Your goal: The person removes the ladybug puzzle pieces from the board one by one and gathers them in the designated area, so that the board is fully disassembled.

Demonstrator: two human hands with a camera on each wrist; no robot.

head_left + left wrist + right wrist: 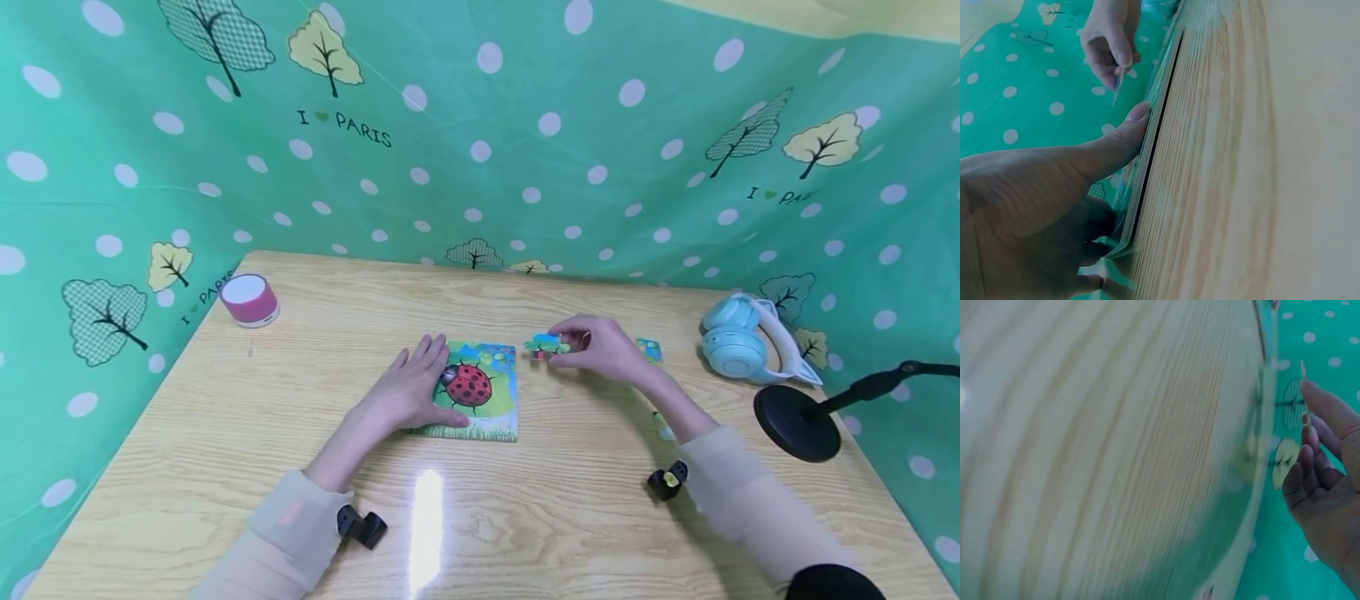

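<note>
A square puzzle board (487, 427) with a red ladybug picture lies on the wooden table. Resting on its left side is my left hand (405, 392), fingers spread and thumb along the lower part. In the left wrist view the thumb of that left hand (1047, 187) touches the board's edge. Just right of the board, my right hand (596, 346) pinches a small, thin puzzle piece (545, 345) with blue and green on it. The right wrist view shows this piece (1303, 372) edge-on between thumb and fingers. Another puzzle piece (649, 350) lies beyond the right wrist.
One more piece (663, 427) is partly hidden by the right forearm. Light blue headphones (738, 346) lie at the right, behind a black disc (797, 423) on an arm. A pink cylinder with a white top (250, 302) stands at the back left. Green patterned cloth (450, 100) hangs behind.
</note>
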